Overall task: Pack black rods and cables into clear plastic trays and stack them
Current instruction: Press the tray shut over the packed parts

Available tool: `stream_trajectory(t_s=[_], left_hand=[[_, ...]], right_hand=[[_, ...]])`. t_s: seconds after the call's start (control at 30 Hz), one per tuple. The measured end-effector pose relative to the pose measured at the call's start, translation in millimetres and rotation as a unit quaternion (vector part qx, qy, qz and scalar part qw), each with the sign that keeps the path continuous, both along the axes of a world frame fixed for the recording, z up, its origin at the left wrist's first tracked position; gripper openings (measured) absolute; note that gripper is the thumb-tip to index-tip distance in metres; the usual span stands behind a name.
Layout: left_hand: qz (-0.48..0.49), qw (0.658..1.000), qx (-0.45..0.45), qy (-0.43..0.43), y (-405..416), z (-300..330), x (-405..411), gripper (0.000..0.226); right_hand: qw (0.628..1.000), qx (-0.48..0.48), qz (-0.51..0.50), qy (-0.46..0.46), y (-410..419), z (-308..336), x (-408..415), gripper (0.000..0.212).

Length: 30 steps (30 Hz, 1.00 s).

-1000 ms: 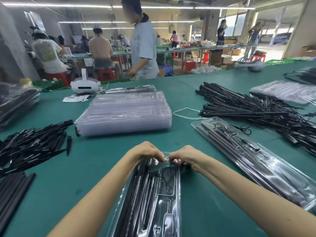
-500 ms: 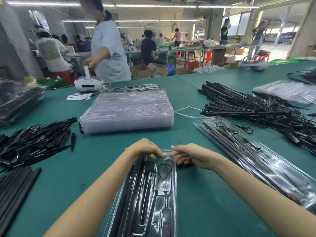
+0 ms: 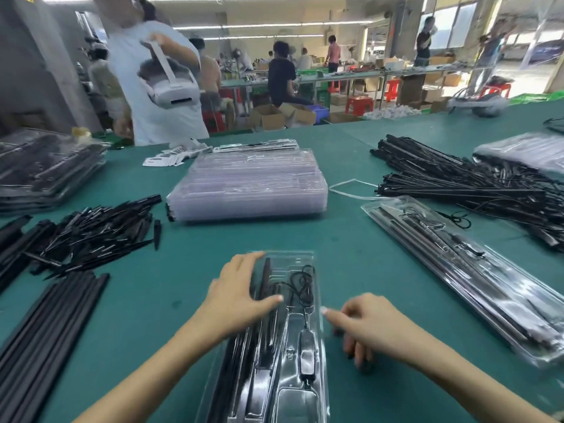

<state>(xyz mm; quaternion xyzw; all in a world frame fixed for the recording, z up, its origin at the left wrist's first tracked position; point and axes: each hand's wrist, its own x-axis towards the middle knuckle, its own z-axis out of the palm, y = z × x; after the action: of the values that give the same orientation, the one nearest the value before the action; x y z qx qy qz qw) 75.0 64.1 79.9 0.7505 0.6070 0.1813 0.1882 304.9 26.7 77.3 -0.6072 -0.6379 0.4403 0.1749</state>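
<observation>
Head view shows us working over the clear moulded plastic tray (image 3: 285, 355) lying lengthwise on the teal counter (image 3: 351, 239) straight in front of us, already loaded with thin black rods (image 3: 265, 303) along its left channels and a coiled black cable (image 3: 303, 283) with its inline block in the right channel. Our left hand (image 3: 236, 296) lies flat and spread on the rods, pressing them down. Our right hand (image 3: 366, 326) is just beside the tray's right edge, gripping nothing, forefinger out, the other fingers loosely bent toward the counter.

To do this step well, we judge we should keep the left palm bearing evenly so the rods seat in their grooves, tuck the cable loop fully inside its pocket, then run a finger along the rim before lifting. A finished clear tray of rods (image 3: 467, 270) waits to our right for stacking.

Small white barcode labels (image 3: 166, 155) lie farther off; their print is too small to read.
</observation>
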Motion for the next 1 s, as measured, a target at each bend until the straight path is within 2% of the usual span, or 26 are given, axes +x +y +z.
stream_trajectory(t_s=[0.07, 0.13, 0.23, 0.33, 0.4, 0.47, 0.6, 0.8, 0.9, 1.0], left_hand=[[0.065, 0.995, -0.072, 0.008, -33, -8, -18, 0.116], [0.125, 0.984, -0.125, -0.026, -51, -8, -26, 0.125], [0.147, 0.971, -0.168, -0.085, -55, -4, -21, 0.111], [0.123, 0.934, -0.209, -0.262, -54, -1, -14, 0.083], [0.125, 0.916, -0.192, -0.331, -56, 0, -11, 0.097], [0.156, 0.923, -0.142, -0.322, -59, 1, -8, 0.105], [0.186, 0.933, -0.097, -0.293, -68, -2, -2, 0.09], [0.229, 0.961, -0.016, -0.153, -75, -2, 9, 0.083], [0.235, 0.967, 0.001, -0.099, -77, 0, 12, 0.082], [0.238, 0.97, 0.01, -0.054, -79, 3, 15, 0.081]], right_hand=[[0.999, -0.023, 0.026, 0.011, -19, -1, -3, 0.048], [0.998, -0.039, 0.016, 0.049, -29, 1, -10, 0.043], [0.978, -0.102, -0.025, 0.182, -35, 7, -30, 0.025], [0.951, -0.125, -0.052, 0.279, -36, 15, -47, 0.01], [0.951, -0.106, -0.062, 0.285, -35, 20, -53, 0.009], [0.957, -0.082, -0.057, 0.273, -35, 22, -56, 0.014], [0.964, -0.094, -0.039, 0.247, -37, 17, -57, 0.016], [0.968, -0.085, -0.034, 0.233, -36, 14, -59, 0.028], [0.973, -0.081, -0.029, 0.214, -33, 15, -61, 0.02], [0.974, -0.063, -0.046, 0.214, -31, 12, -66, 0.025]])
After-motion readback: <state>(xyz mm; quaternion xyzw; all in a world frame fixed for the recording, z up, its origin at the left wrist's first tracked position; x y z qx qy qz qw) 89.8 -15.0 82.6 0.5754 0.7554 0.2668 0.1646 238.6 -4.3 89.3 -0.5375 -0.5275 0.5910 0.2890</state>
